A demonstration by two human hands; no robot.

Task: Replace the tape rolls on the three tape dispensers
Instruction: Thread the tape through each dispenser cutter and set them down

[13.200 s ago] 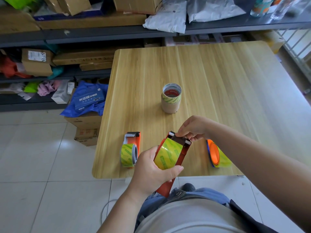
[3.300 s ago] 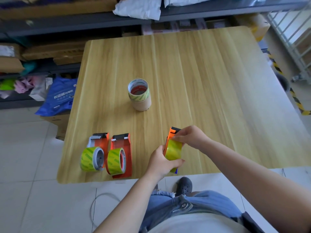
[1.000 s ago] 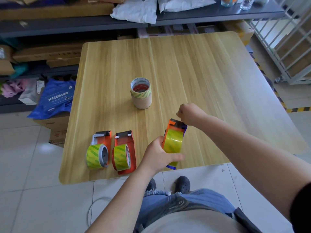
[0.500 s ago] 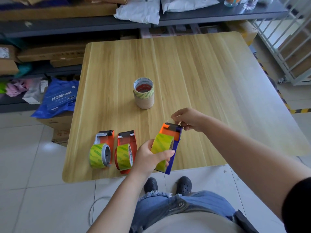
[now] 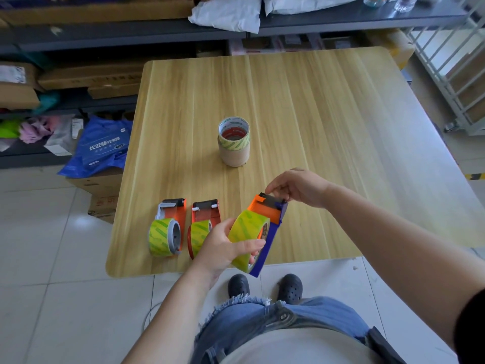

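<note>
My left hand (image 5: 223, 248) grips a green-yellow tape roll (image 5: 245, 237) mounted on an orange and blue tape dispenser (image 5: 270, 227), held just above the table's near edge. At the dispenser's top cutter end, my right hand (image 5: 296, 189) pinches it with the fingertips. Two more orange dispensers lie flat on the table to the left, one with a grey hub (image 5: 168, 227) and one with red sides (image 5: 203, 227), each carrying a green roll. A stack of spent cardboard cores (image 5: 233, 141) stands in the middle of the table.
The wooden table (image 5: 315, 114) fills the centre. Shelves with cardboard boxes (image 5: 91, 77) and white mail bags (image 5: 228, 13) run behind it. A blue bag (image 5: 102, 148) sits on boxes on the floor at left. A metal rack (image 5: 451, 61) stands at right.
Since a second ago the held dispenser has tilted so the roll's face shows more, and my right hand has shifted onto its cutter end. The second dispenser was laid down earlier.
</note>
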